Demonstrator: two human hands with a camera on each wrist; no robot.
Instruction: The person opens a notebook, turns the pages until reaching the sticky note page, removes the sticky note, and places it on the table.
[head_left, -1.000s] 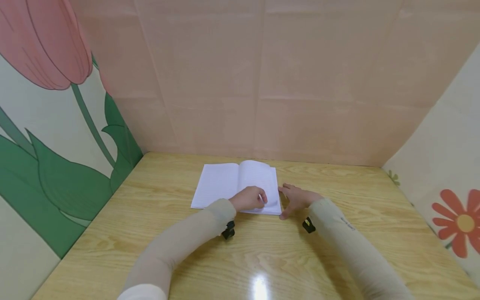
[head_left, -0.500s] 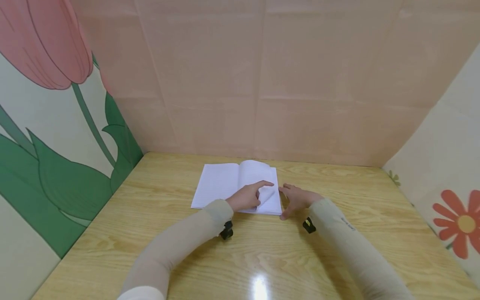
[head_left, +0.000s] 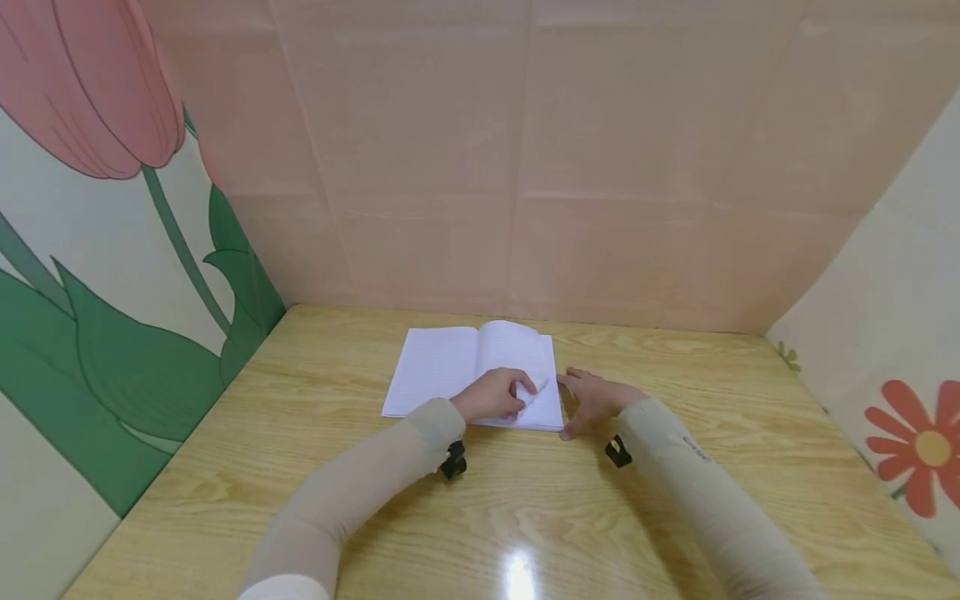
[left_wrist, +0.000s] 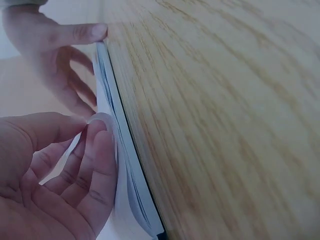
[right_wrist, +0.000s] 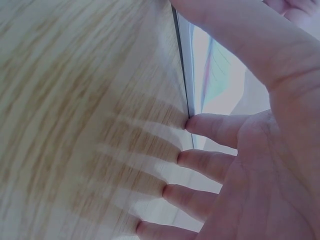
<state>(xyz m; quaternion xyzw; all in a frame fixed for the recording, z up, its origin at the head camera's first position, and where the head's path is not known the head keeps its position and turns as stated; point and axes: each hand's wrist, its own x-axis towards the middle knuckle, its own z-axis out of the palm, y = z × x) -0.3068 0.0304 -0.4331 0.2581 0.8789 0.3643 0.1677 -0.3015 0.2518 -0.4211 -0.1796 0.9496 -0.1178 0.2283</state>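
Note:
An open notebook [head_left: 433, 367] with white lined pages lies on the wooden table, its right-hand leaves arching up near the spine. Over its right half, my left hand [head_left: 489, 396] pinches a page's lower corner between thumb and fingers. The left wrist view shows that page [left_wrist: 101, 118] curling up over the fingertips. My right hand [head_left: 596, 396] stands at the notebook's right edge with fingers spread; in the right wrist view the index fingertip meets the notebook's edge [right_wrist: 186, 70], and the other fingertips rest on the tabletop. The thumb sits at the notebook's near right corner.
Wood-grain tabletop [head_left: 420, 525] surrounds the notebook. Behind it rises a pinkish covered wall [head_left: 517, 167]. Printed panels flank the table, with a tulip [head_left: 97, 83] on the left and a red flower [head_left: 930, 447] on the right. Each wrist carries a small black camera.
The left index finger stretched out over the page half a second ago and has now curled back, closing with the thumb on the page corner. The right hand and notebook have stayed in place.

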